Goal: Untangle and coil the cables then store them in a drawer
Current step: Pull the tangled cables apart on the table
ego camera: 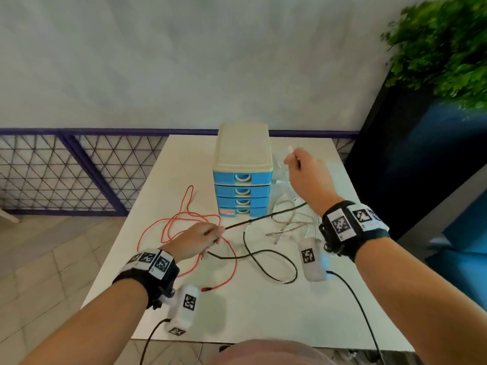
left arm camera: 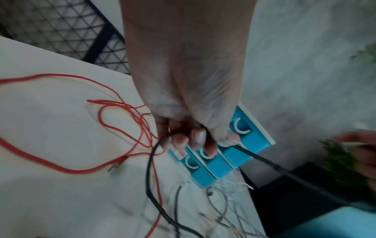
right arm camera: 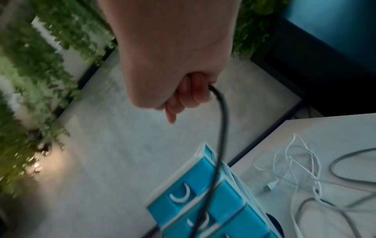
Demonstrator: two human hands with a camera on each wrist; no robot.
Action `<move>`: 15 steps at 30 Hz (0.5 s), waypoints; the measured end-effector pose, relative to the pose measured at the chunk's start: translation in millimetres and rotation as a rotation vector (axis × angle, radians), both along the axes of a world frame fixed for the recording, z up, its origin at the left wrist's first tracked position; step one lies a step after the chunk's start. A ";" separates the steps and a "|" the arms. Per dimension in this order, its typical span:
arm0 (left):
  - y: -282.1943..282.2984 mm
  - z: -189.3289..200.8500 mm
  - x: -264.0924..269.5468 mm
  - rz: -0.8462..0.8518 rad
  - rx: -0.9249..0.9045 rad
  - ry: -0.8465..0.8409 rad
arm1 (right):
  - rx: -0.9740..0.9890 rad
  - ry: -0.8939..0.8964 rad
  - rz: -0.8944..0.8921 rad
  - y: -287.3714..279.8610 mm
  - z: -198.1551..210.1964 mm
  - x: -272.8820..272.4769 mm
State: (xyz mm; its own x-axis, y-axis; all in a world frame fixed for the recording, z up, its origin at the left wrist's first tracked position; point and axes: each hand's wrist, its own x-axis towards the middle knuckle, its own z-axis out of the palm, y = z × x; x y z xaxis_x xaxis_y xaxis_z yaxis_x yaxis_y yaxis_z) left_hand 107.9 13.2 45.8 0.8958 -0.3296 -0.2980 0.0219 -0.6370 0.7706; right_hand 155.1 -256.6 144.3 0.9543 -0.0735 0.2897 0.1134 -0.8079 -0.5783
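A black cable (ego camera: pixel 263 219) runs taut between my two hands above the white table (ego camera: pixel 263 312). My left hand (ego camera: pixel 214 234) grips it in front of the drawer unit, fingers curled round it (left arm camera: pixel 195 140). My right hand (ego camera: pixel 291 160), raised to the right of the unit, grips the cable's far part (right arm camera: pixel 189 96). The slack of the black cable (left arm camera: pixel 150 169) loops on the table. A red cable (ego camera: pixel 181 222) lies tangled at the left. White and grey cables (ego camera: pixel 290 222) lie in a heap right of the blue drawer unit (ego camera: pixel 242 177), whose drawers are all closed.
The unit's cream top (ego camera: pixel 242 146) is bare. A dark planter (ego camera: pixel 408 167) with a green plant (ego camera: pixel 442 48) stands right of the table. A purple mesh railing (ego camera: pixel 66 175) runs behind at the left. A grey wall is at the back.
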 end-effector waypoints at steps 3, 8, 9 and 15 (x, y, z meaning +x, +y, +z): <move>-27.6 24.5 6.1 -0.005 0.009 -0.137 | -0.130 0.365 0.323 24.1 -18.9 -23.8; -62.0 65.4 14.4 0.149 -0.396 -0.053 | 0.147 0.452 0.399 47.3 -31.7 -39.1; -58.8 69.7 13.2 0.146 -0.481 0.027 | 0.294 0.447 0.335 44.5 -26.9 -38.8; -22.5 45.2 2.7 -0.058 -0.442 0.172 | 0.800 0.225 -0.017 8.5 1.6 -20.9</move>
State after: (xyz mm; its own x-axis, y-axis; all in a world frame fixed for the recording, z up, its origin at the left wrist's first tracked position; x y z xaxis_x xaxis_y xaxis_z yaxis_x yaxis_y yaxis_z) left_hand 110.6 -9.2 91.0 0.8222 -0.5061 -0.2607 0.1475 -0.2529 0.9562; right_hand 134.2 -248.1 145.8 0.9800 -0.1914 -0.0541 -0.0825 -0.1439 -0.9861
